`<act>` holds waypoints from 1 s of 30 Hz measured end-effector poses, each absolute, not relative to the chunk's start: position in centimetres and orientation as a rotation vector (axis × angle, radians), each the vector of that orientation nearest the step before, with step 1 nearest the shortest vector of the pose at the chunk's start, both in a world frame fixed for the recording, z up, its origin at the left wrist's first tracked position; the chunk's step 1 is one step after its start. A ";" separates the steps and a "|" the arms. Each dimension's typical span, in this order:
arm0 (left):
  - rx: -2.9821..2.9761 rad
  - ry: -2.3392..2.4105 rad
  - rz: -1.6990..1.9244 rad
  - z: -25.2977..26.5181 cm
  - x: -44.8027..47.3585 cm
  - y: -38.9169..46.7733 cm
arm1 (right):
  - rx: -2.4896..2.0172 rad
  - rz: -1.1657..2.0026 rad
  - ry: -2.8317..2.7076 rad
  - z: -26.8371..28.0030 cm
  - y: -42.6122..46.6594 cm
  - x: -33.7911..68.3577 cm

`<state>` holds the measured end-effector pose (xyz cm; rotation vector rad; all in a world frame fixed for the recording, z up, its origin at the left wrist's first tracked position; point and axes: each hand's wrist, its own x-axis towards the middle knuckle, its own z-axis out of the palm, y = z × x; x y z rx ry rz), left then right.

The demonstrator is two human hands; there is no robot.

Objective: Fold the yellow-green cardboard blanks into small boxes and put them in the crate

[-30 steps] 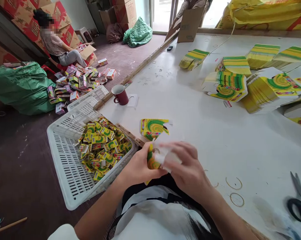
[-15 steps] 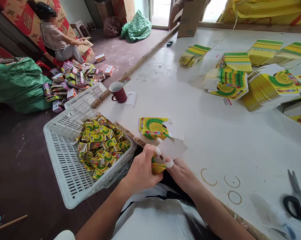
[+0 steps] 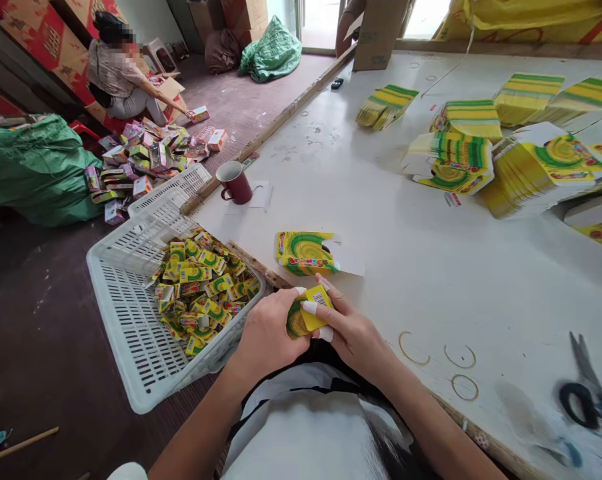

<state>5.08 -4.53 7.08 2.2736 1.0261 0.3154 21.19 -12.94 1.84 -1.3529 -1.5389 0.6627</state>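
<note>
A small yellow and green cardboard box [image 3: 317, 304] is held between my two hands at the table's near edge, its barcode end facing up. My left hand [image 3: 273, 327] wraps round the box's left side. Closed on the other side, my right hand [image 3: 351, 328] presses the barcode end with white-covered fingertips. Just beyond my hands, a flat box blank [image 3: 305, 252] of the same print lies on the white table [image 3: 361, 213]. To my left, a white plastic basket [image 3: 125, 347] holds many small boxes [image 3: 205, 283] of this kind.
Stacks of flat blanks [image 3: 525, 173] stand at the right. A maroon mug [image 3: 237, 187] sits near the left edge; scissors [image 3: 588, 393] and rubber bands [image 3: 465, 387] lie at the near right. A person [image 3: 121, 73] crouches by a heap of boxes [image 3: 151, 153] on the floor.
The box's raised white flap is folded down, and its yellow barcode end now shows. My right hand has moved over that end. The person on the floor has reached toward a box.
</note>
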 end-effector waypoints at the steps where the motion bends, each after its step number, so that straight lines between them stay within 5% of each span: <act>1: 2.275 1.019 0.296 7.4 5.0 -4.3 | -1.355 0.678 -1.540 2.1 -12.9 21.6; 14: 2.263 0.998 0.312 8.1 4.8 -3.2 | -1.356 0.723 -1.418 3.6 -12.0 20.3; 22: 2.261 1.864 0.555 6.6 -3.6 1.2 | -1.785 0.205 -1.371 3.9 -7.4 23.8; 30: 1.901 1.408 0.598 5.3 0.6 -1.4 | -1.843 0.255 -1.370 3.3 -6.4 23.7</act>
